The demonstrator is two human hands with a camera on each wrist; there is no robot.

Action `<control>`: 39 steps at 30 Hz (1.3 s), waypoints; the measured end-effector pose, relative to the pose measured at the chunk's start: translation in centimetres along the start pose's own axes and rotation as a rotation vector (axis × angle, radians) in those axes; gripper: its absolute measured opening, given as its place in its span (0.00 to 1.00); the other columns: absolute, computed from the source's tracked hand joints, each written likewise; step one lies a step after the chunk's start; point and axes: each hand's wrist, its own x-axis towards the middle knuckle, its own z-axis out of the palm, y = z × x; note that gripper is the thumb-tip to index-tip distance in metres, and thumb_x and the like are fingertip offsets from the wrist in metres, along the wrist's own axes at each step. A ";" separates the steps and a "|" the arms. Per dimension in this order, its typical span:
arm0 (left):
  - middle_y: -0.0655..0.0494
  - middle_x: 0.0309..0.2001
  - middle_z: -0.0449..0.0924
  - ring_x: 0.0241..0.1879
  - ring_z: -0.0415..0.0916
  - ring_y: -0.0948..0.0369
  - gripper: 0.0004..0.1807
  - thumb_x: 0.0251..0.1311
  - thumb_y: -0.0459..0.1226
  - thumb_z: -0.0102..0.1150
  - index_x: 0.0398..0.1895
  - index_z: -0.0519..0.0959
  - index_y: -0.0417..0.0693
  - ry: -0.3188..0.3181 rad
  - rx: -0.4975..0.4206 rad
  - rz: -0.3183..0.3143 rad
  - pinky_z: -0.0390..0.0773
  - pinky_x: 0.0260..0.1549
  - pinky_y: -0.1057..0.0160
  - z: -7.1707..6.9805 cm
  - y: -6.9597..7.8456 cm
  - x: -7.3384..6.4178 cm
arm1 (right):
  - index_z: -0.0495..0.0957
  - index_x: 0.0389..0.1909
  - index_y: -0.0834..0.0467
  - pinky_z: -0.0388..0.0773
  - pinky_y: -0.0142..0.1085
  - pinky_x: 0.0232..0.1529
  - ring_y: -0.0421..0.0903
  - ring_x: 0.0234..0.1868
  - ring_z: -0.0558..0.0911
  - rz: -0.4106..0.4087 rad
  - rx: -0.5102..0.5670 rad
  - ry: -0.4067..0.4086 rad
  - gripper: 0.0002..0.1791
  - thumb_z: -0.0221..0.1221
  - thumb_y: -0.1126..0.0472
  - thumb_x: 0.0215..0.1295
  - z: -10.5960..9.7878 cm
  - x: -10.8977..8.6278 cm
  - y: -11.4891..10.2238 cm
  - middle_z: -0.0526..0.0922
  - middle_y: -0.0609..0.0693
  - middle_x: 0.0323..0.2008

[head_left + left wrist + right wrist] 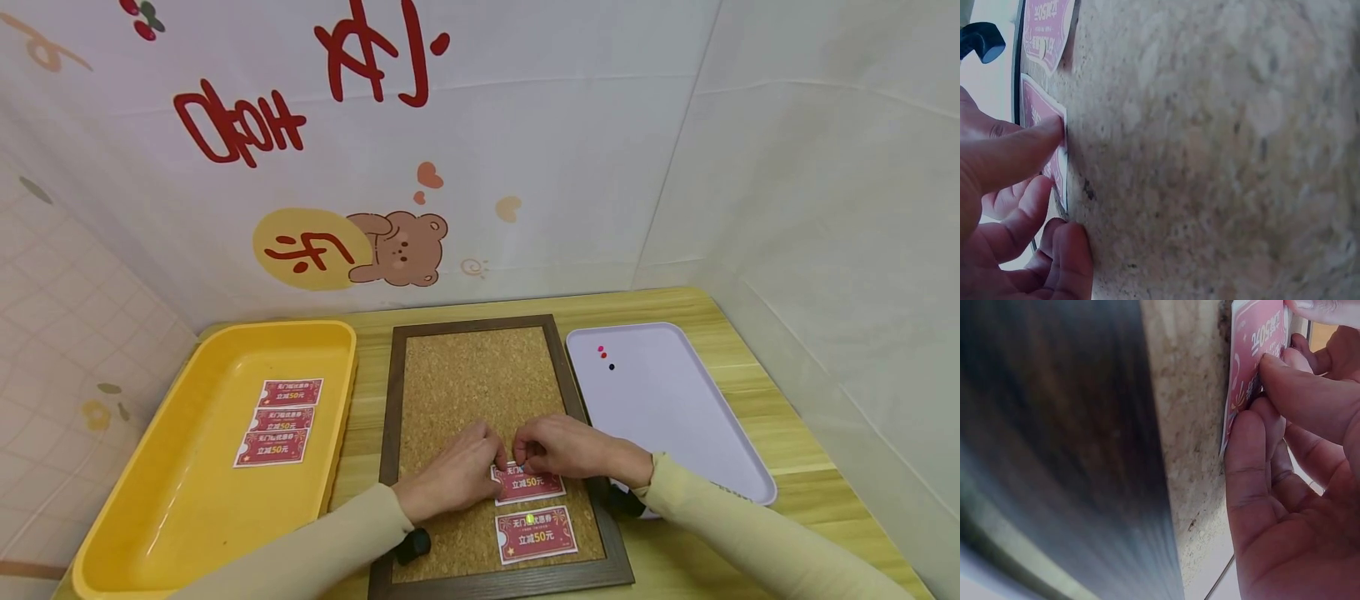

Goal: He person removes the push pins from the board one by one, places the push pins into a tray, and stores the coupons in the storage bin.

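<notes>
A red coupon (530,485) with white edges lies on the cork board (472,375) under both hands. My left hand (459,473) holds its left edge, the thumb (1047,134) over the printed face and the other fingers curled close by. At its upper edge, my right hand (558,446) pinches a small push pin, mostly hidden by the fingers; only a bluish speck shows between them. In the right wrist view the right thumb (1291,384) bears on the coupon's face. Just below, a second coupon (536,537) carries a yellow-green push pin (530,518) near its top.
Left of the board stands a yellow tray (343,367) with three coupons (273,446) in a partly overlapping column. On the right, a pale lilac tray (675,408) holds pink, red and black push pins (611,367). The board's dark wooden frame (393,400) forms a raised border.
</notes>
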 end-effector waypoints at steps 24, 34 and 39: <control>0.62 0.32 0.69 0.31 0.64 0.65 0.14 0.49 0.37 0.80 0.31 0.80 0.49 -0.030 -0.023 -0.092 0.68 0.32 0.66 0.0 0.5 0.3 | 0.79 0.32 0.51 0.69 0.30 0.33 0.32 0.28 0.70 -0.013 -0.026 0.020 0.09 0.67 0.67 0.65 0.2 -0.1 -0.1 0.73 0.37 0.28; 0.60 0.32 0.76 0.30 0.69 0.67 0.10 0.58 0.30 0.69 0.39 0.78 0.48 0.031 -0.268 -0.072 0.71 0.29 0.66 0.4 0.4 0.3 | 0.80 0.32 0.52 0.68 0.32 0.36 0.33 0.30 0.70 -0.037 -0.045 0.053 0.07 0.67 0.67 0.64 0.3 -0.2 -0.1 0.74 0.36 0.28; 0.57 0.34 0.82 0.33 0.76 0.68 0.07 0.58 0.24 0.65 0.35 0.82 0.44 0.079 -0.439 -0.102 0.77 0.32 0.67 0.8 0.1 0.2 | 0.81 0.33 0.52 0.69 0.31 0.36 0.33 0.30 0.71 -0.026 -0.021 0.040 0.06 0.67 0.66 0.66 0.2 -0.4 0.0 0.75 0.36 0.29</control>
